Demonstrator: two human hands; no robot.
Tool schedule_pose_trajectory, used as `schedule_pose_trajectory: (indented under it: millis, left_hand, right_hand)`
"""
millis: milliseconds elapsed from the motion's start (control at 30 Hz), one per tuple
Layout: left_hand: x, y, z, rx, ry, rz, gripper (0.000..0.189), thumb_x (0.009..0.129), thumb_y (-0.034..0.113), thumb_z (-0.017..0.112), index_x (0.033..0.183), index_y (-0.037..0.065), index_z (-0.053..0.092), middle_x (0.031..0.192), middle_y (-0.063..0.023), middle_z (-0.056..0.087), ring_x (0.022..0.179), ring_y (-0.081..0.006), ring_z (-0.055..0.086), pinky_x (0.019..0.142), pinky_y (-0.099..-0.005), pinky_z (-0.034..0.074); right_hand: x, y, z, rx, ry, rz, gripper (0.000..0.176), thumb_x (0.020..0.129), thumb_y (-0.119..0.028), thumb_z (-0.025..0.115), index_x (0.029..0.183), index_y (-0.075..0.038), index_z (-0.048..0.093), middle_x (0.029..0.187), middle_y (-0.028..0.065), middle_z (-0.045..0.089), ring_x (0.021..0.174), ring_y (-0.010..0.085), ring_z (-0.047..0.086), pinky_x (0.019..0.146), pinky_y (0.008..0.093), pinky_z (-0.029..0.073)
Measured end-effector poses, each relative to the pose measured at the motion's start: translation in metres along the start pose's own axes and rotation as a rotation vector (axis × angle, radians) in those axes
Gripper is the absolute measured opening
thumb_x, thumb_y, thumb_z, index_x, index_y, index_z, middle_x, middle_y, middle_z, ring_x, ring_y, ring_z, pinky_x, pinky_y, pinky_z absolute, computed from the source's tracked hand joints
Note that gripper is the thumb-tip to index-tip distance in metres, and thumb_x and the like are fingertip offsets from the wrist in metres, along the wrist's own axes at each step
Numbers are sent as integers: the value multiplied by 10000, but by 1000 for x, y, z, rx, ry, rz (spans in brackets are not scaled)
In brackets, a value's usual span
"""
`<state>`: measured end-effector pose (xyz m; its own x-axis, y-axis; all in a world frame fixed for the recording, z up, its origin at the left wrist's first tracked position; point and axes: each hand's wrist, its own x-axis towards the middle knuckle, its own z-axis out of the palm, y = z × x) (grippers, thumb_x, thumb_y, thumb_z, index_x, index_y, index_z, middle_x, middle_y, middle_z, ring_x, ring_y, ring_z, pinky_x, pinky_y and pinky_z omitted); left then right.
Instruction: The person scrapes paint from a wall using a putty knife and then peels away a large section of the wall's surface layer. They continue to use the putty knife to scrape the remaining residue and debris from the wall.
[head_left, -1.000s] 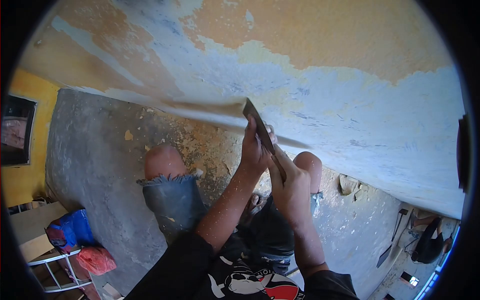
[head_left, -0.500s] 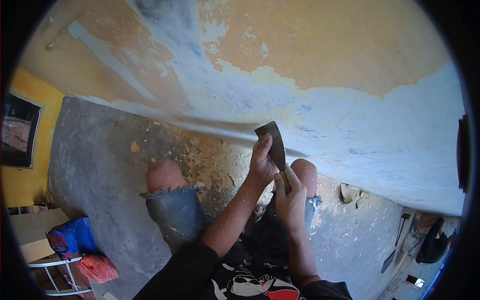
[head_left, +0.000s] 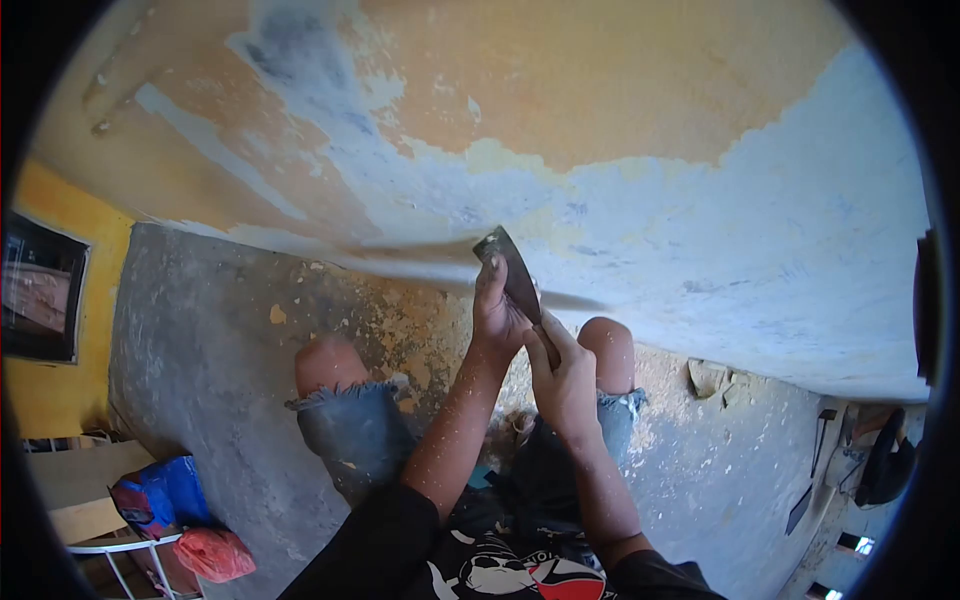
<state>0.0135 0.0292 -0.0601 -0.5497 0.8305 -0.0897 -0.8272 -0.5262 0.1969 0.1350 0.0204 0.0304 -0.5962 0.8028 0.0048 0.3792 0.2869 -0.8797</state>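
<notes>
Near the frame's centre, the left hand is holding the scraper by its blade and the right hand is gripping its handle; the patchy wall is filling the upper frame.

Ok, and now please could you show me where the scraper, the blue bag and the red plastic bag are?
Scraper (head_left: 518, 283), head view: on the flat blade.
Blue bag (head_left: 178, 490), head view: on its blue side.
Red plastic bag (head_left: 214, 556), head view: on its crumpled middle.
</notes>
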Motion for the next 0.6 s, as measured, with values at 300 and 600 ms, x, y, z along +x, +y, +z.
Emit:
schedule_pose_trajectory:
  millis: [300,600]
  left_hand:
    - [-7,-25,-17,-86,159,-91,231,981,347,541,1008,120,575,763,-22,609,639,-121,598,572,-249,508]
    - [-11,-9,-17,-102,31,-61,317,988,408,490,1010,98,551,752,-37,602,643,-152,626,577,-268,546]
  right_hand:
    - [-15,19,-2,-51,73,-12,278,927,-57,556,1167,81,585,727,163,624,651,137,595,610,290,473]
    - [-9,-2,-9,-58,-67,1,321,910,-41,565,1213,65,575,867,237,674,774,233,690,678,320,510]
